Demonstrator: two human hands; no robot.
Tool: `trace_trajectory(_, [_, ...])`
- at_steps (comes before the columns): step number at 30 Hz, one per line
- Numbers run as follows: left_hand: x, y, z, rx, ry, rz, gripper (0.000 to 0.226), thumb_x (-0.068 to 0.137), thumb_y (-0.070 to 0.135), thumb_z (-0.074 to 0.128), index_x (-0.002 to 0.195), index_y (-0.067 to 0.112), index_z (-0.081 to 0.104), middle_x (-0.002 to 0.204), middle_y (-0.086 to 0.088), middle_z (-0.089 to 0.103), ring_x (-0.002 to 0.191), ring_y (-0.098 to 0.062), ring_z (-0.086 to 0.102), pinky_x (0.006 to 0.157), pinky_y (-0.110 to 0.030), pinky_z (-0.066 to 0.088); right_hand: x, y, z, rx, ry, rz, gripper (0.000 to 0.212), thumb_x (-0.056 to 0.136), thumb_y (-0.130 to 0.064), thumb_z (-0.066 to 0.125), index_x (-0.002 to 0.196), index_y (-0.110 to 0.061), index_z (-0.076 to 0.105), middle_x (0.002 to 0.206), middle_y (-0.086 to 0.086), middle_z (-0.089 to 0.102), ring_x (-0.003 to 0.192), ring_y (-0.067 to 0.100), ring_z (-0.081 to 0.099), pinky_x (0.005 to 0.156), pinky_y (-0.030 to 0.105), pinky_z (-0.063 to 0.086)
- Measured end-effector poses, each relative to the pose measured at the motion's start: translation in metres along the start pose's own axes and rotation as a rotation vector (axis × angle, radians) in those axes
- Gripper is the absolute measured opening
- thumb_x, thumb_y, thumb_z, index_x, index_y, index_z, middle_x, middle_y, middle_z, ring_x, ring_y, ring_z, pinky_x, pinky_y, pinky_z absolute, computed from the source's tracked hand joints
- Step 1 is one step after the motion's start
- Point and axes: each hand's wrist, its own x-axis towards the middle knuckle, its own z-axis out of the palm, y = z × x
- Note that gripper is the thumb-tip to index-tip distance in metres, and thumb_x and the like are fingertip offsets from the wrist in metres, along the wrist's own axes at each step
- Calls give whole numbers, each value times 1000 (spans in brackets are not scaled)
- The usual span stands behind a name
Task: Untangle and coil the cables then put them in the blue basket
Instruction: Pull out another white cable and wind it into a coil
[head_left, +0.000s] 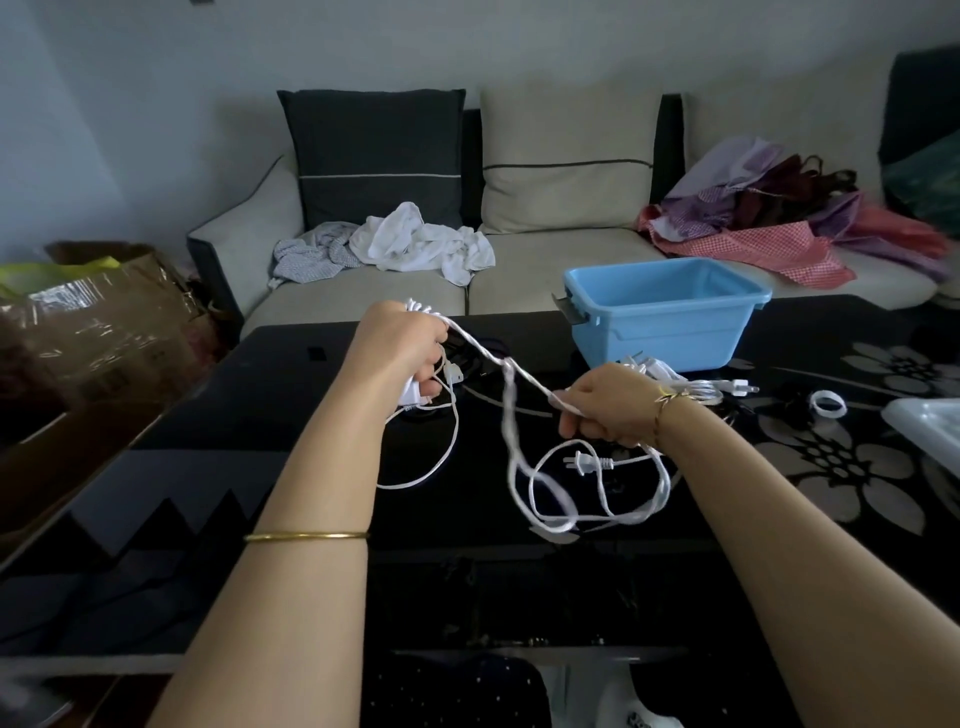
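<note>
Left hand (410, 348): mid-left, gripping a wound bundle of white cable (537, 388).
Right hand (605, 405): centre-right, pinching the same cable; hands apart, strand taut between them.
Slack: loops and plug (581, 462) dangle at lower centre.
Risk: loops look crossed, so a hard pull likely tightens a knot; the plug may snag.
Blue basket (660, 327): upper right of centre, looks empty.
Surface: glossy black worktop (311, 441), floral print at right.
Room: sofa (545, 291) behind, with clothes (415, 244) on it; cardboard box (104, 322) at left.
</note>
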Motion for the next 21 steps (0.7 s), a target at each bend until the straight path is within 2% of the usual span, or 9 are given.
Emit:
trace_trajectory(4, [2,3,-7,-110,135,48,13,90,4,50,80,10,56,47,4,39,29,-5,31,45,-23,44,6,10,6,-443,37,19,33,93,-25,51,63,-16,62,57,3,49,56,15,45,53,21,37])
trace_trajectory(7, [6,9,-19,-216,228,75,19,91,6,48,106,10,58,54,2,36,27,-4,29,42,-19,43,14,30,11,-585,-75,135,27,89,-22,57,69,-10,71,56,1,56,61,17,54,70,25,47])
trace_trajectory(10, [6,9,-19,-85,208,85,29,90,7,48,118,4,58,52,2,40,28,-4,31,46,-24,46,12,39,14,-721,-174,195,18,85,-20,63,76,-7,73,61,0,65,63,16,60,75,27,52])
trace_trajectory(13, [4,6,-8,58,106,95,28,87,11,51,112,2,61,39,7,40,27,-6,32,53,-29,47,7,36,15,-401,-163,146,20,90,-10,51,74,-5,63,50,2,60,49,16,57,53,22,45])
trace_trajectory(15, [1,6,-1,84,25,77,11,87,6,50,89,6,61,37,6,37,29,-10,30,49,-28,44,5,27,13,-143,-48,21,22,90,-4,43,79,-3,62,60,7,64,52,19,57,51,19,43])
trace_trajectory(17, [-3,6,6,113,-7,38,18,91,3,46,75,9,53,41,3,34,34,-13,27,48,-26,38,0,10,10,144,100,-98,24,95,-6,41,86,-4,63,68,7,66,59,17,61,58,17,48])
trace_trajectory(18, [-4,6,10,108,-20,27,18,93,4,44,77,10,52,43,2,33,35,-13,25,50,-25,35,-4,-1,10,334,109,-124,24,97,-11,41,91,-4,63,74,7,67,66,19,64,67,23,50])
trace_trajectory(20, [-1,3,13,88,-11,5,13,94,6,42,94,10,55,47,1,32,30,-10,23,50,-23,32,-15,-20,9,537,30,-200,29,100,-24,40,95,-5,62,83,9,69,78,21,66,82,34,51])
trace_trajectory(21, [0,2,13,87,-4,-6,20,93,7,43,106,8,58,47,1,33,28,-9,24,49,-23,33,-21,-25,9,497,-21,-246,33,99,-29,41,96,-4,62,85,9,69,80,21,66,84,35,50])
